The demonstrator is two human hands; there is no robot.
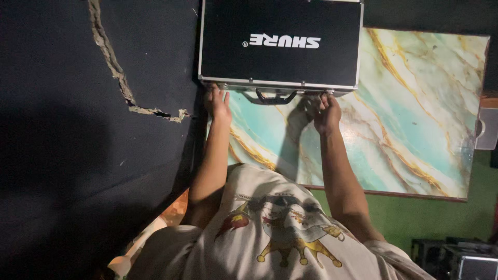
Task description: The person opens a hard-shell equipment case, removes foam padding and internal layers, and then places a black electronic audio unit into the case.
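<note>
A black case (pixel 280 41) with silver metal edges and white lettering on its lid lies shut on a marble-patterned table top (pixel 415 114) in teal, white and gold. Its black carry handle (pixel 272 97) faces me on the front edge. My left hand (pixel 217 102) rests on the case's front left corner, fingers up against the metal rim. On the front right, by the rim, my right hand (pixel 327 110) has its fingers curled onto the edge. Both arms reach out from my white printed shirt (pixel 275 233). Whatever fittings lie under the fingers are hidden.
A dark surface (pixel 78 155) with a ragged pale crack (pixel 116 72) fills the left side. A green surface (pixel 430 218) lies beyond the table's right edge. Dark metal-edged boxes (pixel 461 259) sit at the lower right, and a grey object (pixel 487 128) at the right edge.
</note>
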